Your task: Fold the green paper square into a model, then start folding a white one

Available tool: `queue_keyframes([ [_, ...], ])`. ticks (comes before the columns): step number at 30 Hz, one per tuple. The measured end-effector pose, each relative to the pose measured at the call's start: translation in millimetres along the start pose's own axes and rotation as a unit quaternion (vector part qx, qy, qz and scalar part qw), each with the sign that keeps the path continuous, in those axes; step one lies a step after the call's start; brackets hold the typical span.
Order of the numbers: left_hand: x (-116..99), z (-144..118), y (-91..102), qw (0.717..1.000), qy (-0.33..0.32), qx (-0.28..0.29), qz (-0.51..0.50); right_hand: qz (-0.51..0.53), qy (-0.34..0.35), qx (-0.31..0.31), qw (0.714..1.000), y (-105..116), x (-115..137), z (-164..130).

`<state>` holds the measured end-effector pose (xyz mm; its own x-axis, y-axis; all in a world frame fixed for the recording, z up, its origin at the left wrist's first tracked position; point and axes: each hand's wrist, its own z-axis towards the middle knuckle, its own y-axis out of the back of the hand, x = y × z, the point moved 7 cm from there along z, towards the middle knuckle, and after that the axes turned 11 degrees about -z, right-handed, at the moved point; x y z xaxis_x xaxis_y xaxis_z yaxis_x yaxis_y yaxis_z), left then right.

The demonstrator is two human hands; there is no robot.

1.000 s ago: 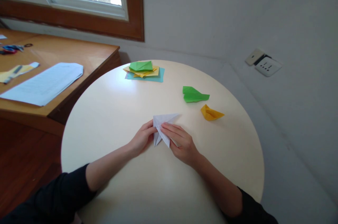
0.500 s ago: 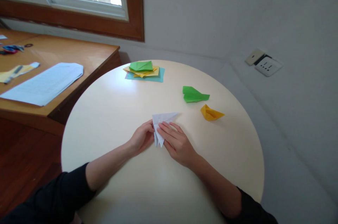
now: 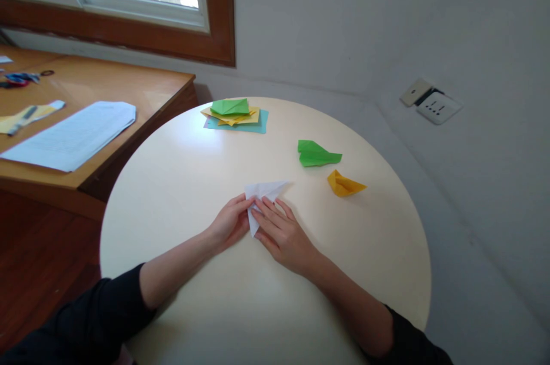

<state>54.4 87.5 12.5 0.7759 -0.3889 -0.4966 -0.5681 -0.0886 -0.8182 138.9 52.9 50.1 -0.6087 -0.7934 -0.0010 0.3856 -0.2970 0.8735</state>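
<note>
Head view, single frame. My left hand (image 3: 230, 222) and right hand (image 3: 283, 233) meet at the centre of the round tabletop (image 3: 180, 181) on a partly folded white paper (image 3: 263, 192). Left fingers (image 3: 240, 204) pinch its left edge; right fingers (image 3: 268, 207) lie flat across its lower half, pressing it down. Neither hand is clenched, and both are in contact with the sheet.

Risks, as I judge them:
- The tabletop looks smooth and glossy. If my right-hand pressure eases while the left pulls, the paper could slide and the crease would land off the intended line.
- Layers under my right palm are hidden from me. I cannot tell whether they are aligned; pressing now could set a crooked fold that stays visible in white paper.
- The free point toward the upper right is unsupported and could bend or curl if I drag the sheet.

Appearance of the paper: white, thin, several sharp creases, a pointed flap aiming up and right, a narrower tip showing between my hands toward the bottom. It lies flat, not lifted.

Surroundings: a green folded piece (image 3: 318, 154) and a yellow folded piece (image 3: 344, 184) sit to the right of centre, well apart from my hands; a stack of coloured sheets (image 3: 236, 114) lies at the tabletop's far edge.
</note>
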Motion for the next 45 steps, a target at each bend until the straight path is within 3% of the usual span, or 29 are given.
queue_keyframes([
  [14, -8, 2, 6.0, 0.998, -0.008, -0.054, 0.008, 0.019, 0.029, 0.029, 0.999, -1, 6, -1],
  [23, -13, 1, 10.3, 0.994, -0.031, -0.088, 0.049, 0.143, 0.043, -0.058, 0.987, 18, 8, 2],
  [29, -10, 2, 9.7, 0.993, -0.003, -0.069, 0.093, 0.189, -0.065, -0.132, 0.971, 27, -21, -4],
  [34, -8, 2, 5.6, 0.989, 0.009, -0.022, 0.145, 0.202, -0.196, -0.129, 0.951, 20, -50, -13],
  [45, -2, -1, -1.0, 0.982, 0.05, 0.03, 0.18, 0.31, -0.241, -0.075, 0.917, -5, -62, -21],
])
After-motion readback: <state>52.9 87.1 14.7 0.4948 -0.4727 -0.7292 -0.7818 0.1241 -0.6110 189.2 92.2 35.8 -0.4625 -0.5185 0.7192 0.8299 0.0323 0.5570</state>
